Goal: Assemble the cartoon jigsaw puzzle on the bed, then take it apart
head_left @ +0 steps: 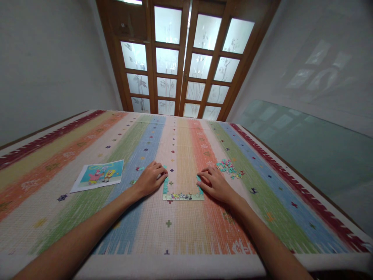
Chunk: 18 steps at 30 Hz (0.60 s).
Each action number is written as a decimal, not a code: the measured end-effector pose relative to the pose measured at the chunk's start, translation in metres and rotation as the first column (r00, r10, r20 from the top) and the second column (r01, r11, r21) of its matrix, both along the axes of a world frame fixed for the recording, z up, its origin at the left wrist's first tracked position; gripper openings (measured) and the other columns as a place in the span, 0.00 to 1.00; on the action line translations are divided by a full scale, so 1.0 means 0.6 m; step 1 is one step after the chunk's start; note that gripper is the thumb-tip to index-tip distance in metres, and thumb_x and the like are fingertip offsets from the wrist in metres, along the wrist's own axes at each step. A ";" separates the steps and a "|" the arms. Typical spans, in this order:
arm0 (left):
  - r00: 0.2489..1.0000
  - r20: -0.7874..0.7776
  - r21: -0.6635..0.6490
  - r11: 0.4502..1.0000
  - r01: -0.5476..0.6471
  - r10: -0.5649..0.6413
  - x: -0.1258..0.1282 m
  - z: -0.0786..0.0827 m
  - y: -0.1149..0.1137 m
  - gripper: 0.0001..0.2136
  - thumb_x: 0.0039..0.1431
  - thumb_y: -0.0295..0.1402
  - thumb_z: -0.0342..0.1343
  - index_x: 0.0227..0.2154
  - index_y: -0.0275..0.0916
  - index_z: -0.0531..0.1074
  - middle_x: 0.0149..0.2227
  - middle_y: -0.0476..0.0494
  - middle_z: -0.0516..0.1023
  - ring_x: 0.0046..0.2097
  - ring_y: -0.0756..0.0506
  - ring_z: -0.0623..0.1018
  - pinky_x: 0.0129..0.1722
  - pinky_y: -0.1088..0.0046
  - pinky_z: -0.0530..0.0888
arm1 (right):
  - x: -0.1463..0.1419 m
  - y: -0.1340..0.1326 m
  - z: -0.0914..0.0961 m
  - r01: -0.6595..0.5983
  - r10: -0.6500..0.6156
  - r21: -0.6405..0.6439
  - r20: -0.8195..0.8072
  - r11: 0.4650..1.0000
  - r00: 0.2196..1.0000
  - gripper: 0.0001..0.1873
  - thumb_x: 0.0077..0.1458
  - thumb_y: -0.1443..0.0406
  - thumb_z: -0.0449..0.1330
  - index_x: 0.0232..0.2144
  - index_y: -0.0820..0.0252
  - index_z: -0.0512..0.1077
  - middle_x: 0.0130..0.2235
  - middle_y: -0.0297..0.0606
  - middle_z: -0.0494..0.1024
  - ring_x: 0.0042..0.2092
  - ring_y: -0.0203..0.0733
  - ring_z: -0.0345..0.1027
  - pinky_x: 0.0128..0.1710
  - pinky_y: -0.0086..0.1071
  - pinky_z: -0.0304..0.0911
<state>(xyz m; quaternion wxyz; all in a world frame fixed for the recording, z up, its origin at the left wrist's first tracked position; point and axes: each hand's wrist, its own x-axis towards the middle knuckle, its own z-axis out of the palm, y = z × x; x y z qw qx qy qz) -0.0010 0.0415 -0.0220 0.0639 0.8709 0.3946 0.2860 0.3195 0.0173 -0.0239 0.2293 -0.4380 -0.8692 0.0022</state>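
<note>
A partly joined jigsaw puzzle (183, 197) lies flat on the striped tablecloth, a bottom row with a column rising at each end. My left hand (151, 179) is at its left column, the fingers bent and the thumb and fingertips closed on the turquoise edge pieces (166, 186). On the opposite side, my right hand (214, 183) has its curled fingers and thumb on the right column's turquoise pieces (200, 189). Both hands partly cover the upper ends of the columns. Just beyond my right hand is a pile of loose puzzle pieces (227, 166).
A printed cartoon picture (100, 175) lies on the left of the tablecloth (189, 233). Several loose pieces (141, 168) lie near my left hand. Beyond the table are wooden doors (181, 58) with glass panes, and walls rise on both sides.
</note>
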 end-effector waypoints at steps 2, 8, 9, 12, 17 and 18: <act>1.000 0.002 -0.002 1.000 0.002 -0.002 -0.001 -0.001 0.000 0.08 0.69 0.31 0.53 0.35 0.38 0.76 0.35 0.42 0.75 0.42 0.39 0.71 0.45 0.60 0.70 | 0.000 0.000 0.000 0.003 -0.003 -0.004 0.002 1.000 1.000 0.13 0.65 0.59 0.60 0.47 0.58 0.76 0.47 0.47 0.76 0.48 0.52 0.69 0.52 0.49 0.64; 1.000 0.009 -0.016 1.000 0.010 -0.010 -0.004 0.000 -0.001 0.10 0.70 0.32 0.51 0.36 0.38 0.76 0.36 0.41 0.76 0.43 0.40 0.71 0.47 0.59 0.70 | 0.000 -0.001 0.002 -0.006 0.006 -0.017 -0.004 1.000 1.000 0.13 0.65 0.59 0.59 0.48 0.58 0.76 0.47 0.47 0.76 0.48 0.52 0.69 0.52 0.48 0.64; 1.000 0.011 -0.020 1.000 0.008 -0.008 -0.005 0.002 -0.001 0.10 0.70 0.32 0.50 0.36 0.38 0.76 0.36 0.41 0.76 0.43 0.40 0.71 0.47 0.59 0.70 | 0.000 -0.001 0.002 -0.007 0.006 -0.018 -0.007 1.000 1.000 0.13 0.65 0.59 0.59 0.48 0.58 0.76 0.47 0.47 0.76 0.48 0.52 0.69 0.52 0.48 0.64; 0.999 0.026 -0.020 0.999 -0.029 0.029 -0.016 0.008 0.005 0.11 0.70 0.33 0.49 0.38 0.38 0.76 0.38 0.40 0.77 0.43 0.39 0.72 0.48 0.58 0.69 | 0.000 -0.002 0.003 -0.007 0.007 -0.016 -0.007 1.000 1.000 0.13 0.65 0.59 0.60 0.48 0.58 0.76 0.47 0.47 0.76 0.49 0.52 0.70 0.52 0.49 0.64; 0.991 0.040 -0.012 0.992 -0.124 0.124 -0.043 0.011 0.022 0.11 0.68 0.33 0.49 0.44 0.38 0.77 0.41 0.40 0.77 0.46 0.38 0.71 0.52 0.56 0.68 | 0.000 -0.002 0.003 -0.009 0.009 -0.016 -0.009 1.000 1.000 0.13 0.65 0.60 0.59 0.49 0.57 0.77 0.47 0.47 0.76 0.48 0.52 0.70 0.52 0.48 0.65; 0.991 0.028 -0.017 0.992 -0.127 0.128 -0.046 0.010 0.024 0.12 0.68 0.34 0.50 0.45 0.38 0.77 0.42 0.39 0.77 0.47 0.38 0.71 0.53 0.55 0.68 | 0.001 -0.001 0.003 -0.011 0.011 -0.016 -0.008 1.000 1.000 0.13 0.66 0.60 0.59 0.49 0.56 0.77 0.47 0.47 0.76 0.48 0.52 0.70 0.51 0.48 0.65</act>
